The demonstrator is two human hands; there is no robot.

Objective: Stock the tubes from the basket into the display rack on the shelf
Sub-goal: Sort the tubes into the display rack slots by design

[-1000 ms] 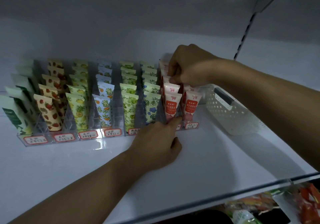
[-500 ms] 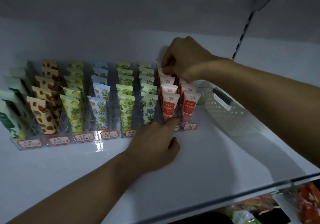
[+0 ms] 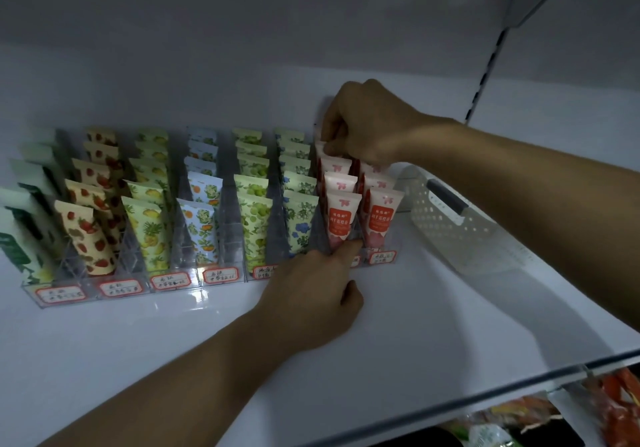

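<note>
- Compared with a second ago, the right hand (image 3: 367, 128) is placed further back over the pink tubes (image 3: 341, 218) in the display rack (image 3: 221, 278); seating at the rear is judged to be under way.
- Its grip is curled on a rear tube; the left hand (image 3: 311, 294) is braced on the rack front, fingers bent, holding nothing.
- The inside of the basket (image 3: 450, 225) is hidden, so the remaining stock cannot be told.

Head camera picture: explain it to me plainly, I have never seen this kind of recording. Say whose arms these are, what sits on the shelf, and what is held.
No machine here: a person wears a camera on the head, looking down at their own arms. On the white shelf stands a clear display rack with lanes of printed tubes. The right hand reaches over the back of the pink tubes, fingers curled round one there. The left hand rests at the rack's front, one fingertip touching it. A white perforated basket sits beside the rack, partly behind the right forearm.
</note>
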